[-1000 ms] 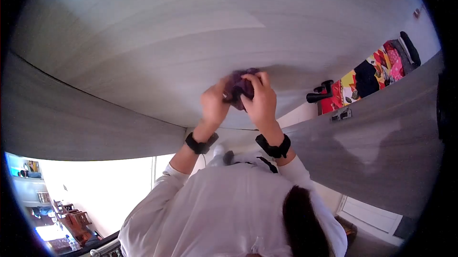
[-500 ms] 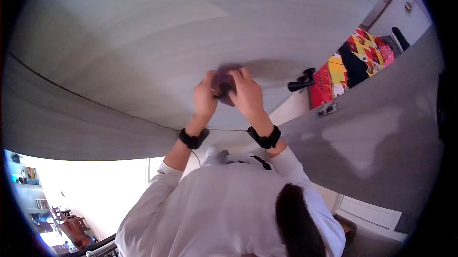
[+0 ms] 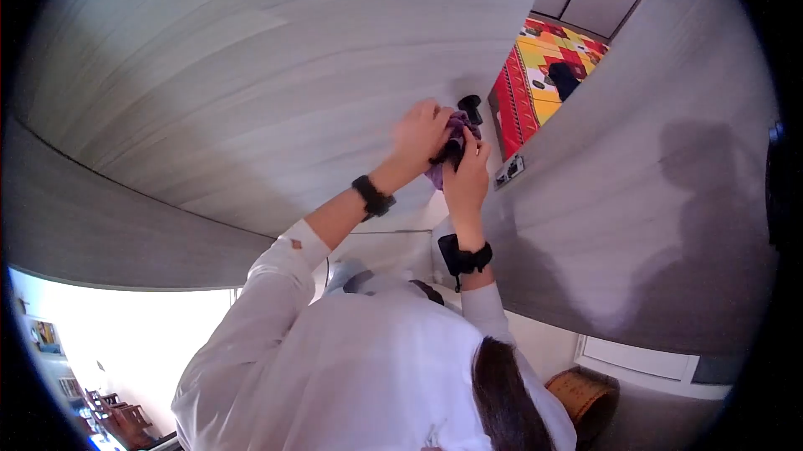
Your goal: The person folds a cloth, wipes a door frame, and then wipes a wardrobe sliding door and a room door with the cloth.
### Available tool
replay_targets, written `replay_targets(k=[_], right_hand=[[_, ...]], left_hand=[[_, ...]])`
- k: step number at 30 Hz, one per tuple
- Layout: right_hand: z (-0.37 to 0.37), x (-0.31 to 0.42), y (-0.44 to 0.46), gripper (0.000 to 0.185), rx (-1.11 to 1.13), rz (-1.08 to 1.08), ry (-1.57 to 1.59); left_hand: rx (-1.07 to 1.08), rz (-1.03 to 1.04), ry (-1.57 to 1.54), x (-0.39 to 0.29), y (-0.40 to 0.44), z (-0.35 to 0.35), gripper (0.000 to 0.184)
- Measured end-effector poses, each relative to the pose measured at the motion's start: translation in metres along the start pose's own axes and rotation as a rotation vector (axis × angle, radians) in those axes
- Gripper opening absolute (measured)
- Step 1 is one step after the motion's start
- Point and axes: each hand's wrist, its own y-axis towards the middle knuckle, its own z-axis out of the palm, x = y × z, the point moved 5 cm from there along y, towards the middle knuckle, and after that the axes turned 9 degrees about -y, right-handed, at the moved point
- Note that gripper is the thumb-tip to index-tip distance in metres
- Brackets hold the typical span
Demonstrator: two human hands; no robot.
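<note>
A crumpled purple cloth [image 3: 434,176] is bunched between my two hands at the edge of the grey wood-grain door [image 3: 335,74]. My left hand [image 3: 421,135] grips it from the left, its fingers a little blurred. From the right and slightly lower, my right hand [image 3: 467,179] pinches the cloth with thumb and fingers. Both hands are around the black door handle [image 3: 452,150], which the cloth and fingers partly cover. Another black handle part [image 3: 471,108] sticks out just above them. Black bands circle both wrists.
A grey door frame panel [image 3: 636,200] with a metal strike plate [image 3: 509,171] stands at the right. Through the gap shows a bed with a red and yellow cover [image 3: 535,74]. A brown round stool [image 3: 583,397] is at lower right, wooden chairs [image 3: 121,417] at lower left.
Both hands have moved right with the cloth, from the door's flat surface to the handle. The door gap and bed now appear further left in view.
</note>
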Motion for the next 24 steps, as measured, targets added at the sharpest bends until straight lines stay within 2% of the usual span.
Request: replay_targets(k=[2, 5, 8, 13, 17, 20, 23, 24], right_hand=[[0.012, -0.026, 0.008, 0.052, -0.009, 0.067, -0.013], [0.039, -0.064, 0.022, 0.047, 0.115, 0.139, -0.144], [0.041, -0.071, 0.030, 0.042, 0.103, 0.138, -0.187], [0.043, -0.058, 0.040, 0.039, 0.097, 0.168, -0.262], [0.065, -0.065, 0.053, 0.055, 0.072, 0.175, -0.352], [0.055, -0.033, 0.066, 0.074, 0.074, 0.152, -0.291], [0.054, -0.004, 0.091, 0.082, 0.220, 0.221, -0.394], [0.055, 0.003, 0.102, 0.076, 0.217, 0.181, -0.408]], left_hand=[[0.002, 0.095, 0.057, 0.002, 0.005, 0.036, 0.027], [0.179, 0.028, 0.169, 0.013, 0.007, 0.086, 0.030], [0.153, 0.008, 0.087, 0.016, 0.013, 0.093, 0.017], [0.186, -0.091, -0.053, 0.029, 0.019, 0.087, 0.019], [0.186, -0.110, -0.101, 0.047, 0.023, 0.105, 0.024], [0.223, -0.198, -0.122, 0.056, 0.033, 0.090, 0.028], [0.246, -0.185, -0.175, 0.070, 0.050, 0.074, 0.016], [0.235, -0.185, -0.209, 0.074, 0.056, 0.068, 0.018]])
